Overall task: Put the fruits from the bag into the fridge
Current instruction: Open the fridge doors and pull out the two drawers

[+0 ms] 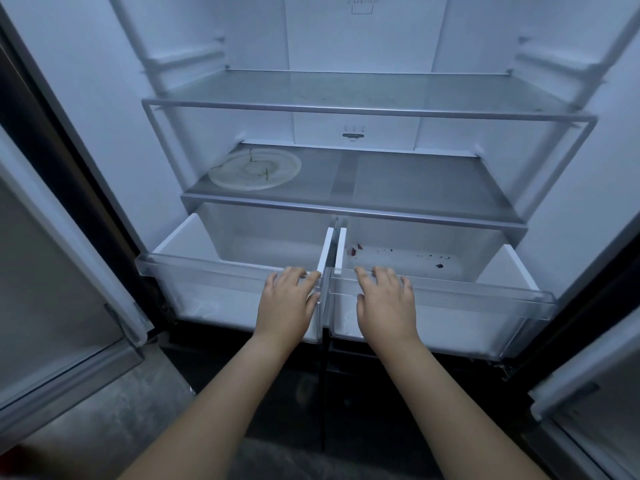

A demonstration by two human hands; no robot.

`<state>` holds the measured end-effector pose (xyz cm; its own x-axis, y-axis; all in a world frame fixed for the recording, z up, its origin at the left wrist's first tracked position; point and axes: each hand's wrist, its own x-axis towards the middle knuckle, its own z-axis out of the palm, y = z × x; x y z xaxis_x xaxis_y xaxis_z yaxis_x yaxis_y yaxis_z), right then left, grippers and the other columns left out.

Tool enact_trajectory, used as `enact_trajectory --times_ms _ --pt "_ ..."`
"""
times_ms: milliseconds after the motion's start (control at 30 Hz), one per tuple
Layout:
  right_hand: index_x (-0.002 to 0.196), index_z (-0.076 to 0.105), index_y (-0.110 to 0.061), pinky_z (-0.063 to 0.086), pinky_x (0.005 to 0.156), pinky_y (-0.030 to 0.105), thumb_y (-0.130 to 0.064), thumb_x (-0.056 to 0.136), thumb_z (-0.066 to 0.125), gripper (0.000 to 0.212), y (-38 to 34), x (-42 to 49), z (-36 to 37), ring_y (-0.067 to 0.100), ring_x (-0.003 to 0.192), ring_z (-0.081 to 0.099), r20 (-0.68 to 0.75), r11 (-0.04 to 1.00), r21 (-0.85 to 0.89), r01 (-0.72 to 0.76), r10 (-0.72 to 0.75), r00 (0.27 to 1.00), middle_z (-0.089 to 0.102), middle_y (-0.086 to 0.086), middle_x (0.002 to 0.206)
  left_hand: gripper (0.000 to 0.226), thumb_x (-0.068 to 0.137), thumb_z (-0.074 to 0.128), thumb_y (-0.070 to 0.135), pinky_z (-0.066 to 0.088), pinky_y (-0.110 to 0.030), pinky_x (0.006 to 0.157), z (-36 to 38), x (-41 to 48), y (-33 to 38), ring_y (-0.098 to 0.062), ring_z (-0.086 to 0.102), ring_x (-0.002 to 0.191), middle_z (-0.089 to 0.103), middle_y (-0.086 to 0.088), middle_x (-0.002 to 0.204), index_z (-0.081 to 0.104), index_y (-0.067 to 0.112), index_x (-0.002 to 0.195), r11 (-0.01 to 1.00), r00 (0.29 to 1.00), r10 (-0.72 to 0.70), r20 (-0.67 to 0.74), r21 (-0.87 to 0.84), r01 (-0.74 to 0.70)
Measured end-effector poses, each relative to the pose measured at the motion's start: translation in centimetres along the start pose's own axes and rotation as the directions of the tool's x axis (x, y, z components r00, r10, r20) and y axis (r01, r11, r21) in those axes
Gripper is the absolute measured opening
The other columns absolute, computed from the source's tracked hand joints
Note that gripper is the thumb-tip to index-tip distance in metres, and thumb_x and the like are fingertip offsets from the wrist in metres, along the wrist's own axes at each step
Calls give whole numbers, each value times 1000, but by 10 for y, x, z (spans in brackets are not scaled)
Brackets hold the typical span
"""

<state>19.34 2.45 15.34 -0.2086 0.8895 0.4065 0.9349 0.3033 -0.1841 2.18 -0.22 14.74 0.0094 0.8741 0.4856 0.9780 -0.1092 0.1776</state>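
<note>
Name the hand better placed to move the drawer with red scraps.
Right, probably: the right hand curls its fingers over the right crisper drawer holding the red scraps; the left hand grips the left crisper drawer.

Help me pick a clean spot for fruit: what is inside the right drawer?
The right drawer holds dark red scraps, no fruit. The right hand gripping its rim hides part of the floor.

A round plate [254, 169] lies on the lower shelf [415, 188], dark specks [440, 265] in the right drawer [478, 288].
</note>
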Motion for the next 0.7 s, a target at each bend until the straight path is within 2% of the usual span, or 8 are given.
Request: enact_trajectory --times_ms 100,300,400,467,567,633,700 --pt "124 57 -16 37 99 50 -12 78 65 47 1 -1 -1 32 112 53 6 1000 -11 2 -2 1000 60 12 113 35 81 69 21 41 -43 94 1 -6 -1 -22 57 102 61 0 104 60 21 115 1000 1000 13 -1 11 -13" --pt "136 45 -21 27 106 47 -13 86 56 52 1 -3 -6 29 126 41 81 1000 -22 8 -6 997 52 9 127 37 82 69 25 39 -43 97 2 -5 -5 -20 56 103 61 1 104 60 22 118 1000 1000 4 7 0 -4" --pt "124 58 -17 40 97 50 -7 70 72 57 3 -11 -7 32 109 54 49 999 -51 -7 9 999 60 11 109 37 83 68 25 38 -43 98 3 -5 -5 -21 55 104 60 0 105 59 23 119 1000 1000 2 8 -11 -2" --pt "124 59 -17 42 96 50 -3 61 75 67 7 -19 -5 32 106 56 23 998 -61 18 -17 1000 61 11 108 37 83 68 24 38 -44 97 3 -5 -5 -21 55 104 60 0 105 60 22 119 1000 1000 1 -3 -10 -1" --pt "132 51 -18 33 104 50 -4 69 70 68 4 -17 -9 32 117 48 102 999 -47 16 -11 995 55 12 119 38 83 68 24 38 -44 98 2 -5 -5 -21 55 104 60 0 106 60 22 120 1000 1000 -12 11 -19 12" --pt "128 56 -17 37 99 53 -6 65 74 66 1 -15 -10 35 111 53 99 999 -47 7 -2 995 59 14 112 40 85 66 26 35 -44 101 0 -5 -3 -22 54 109 59 0 111 57 22 123 1000 999 -13 47 -18 14" --pt "121 61 -16 44 91 51 -13 62 79 63 5 -16 -11 34 102 58 37 998 -44 54 -52 998 63 13 104 50 86 61 32 26 -45 109 -2 -7 0 -24 46 122 53 -2 124 48 21 133 1000 994 -14 112 -1 14"
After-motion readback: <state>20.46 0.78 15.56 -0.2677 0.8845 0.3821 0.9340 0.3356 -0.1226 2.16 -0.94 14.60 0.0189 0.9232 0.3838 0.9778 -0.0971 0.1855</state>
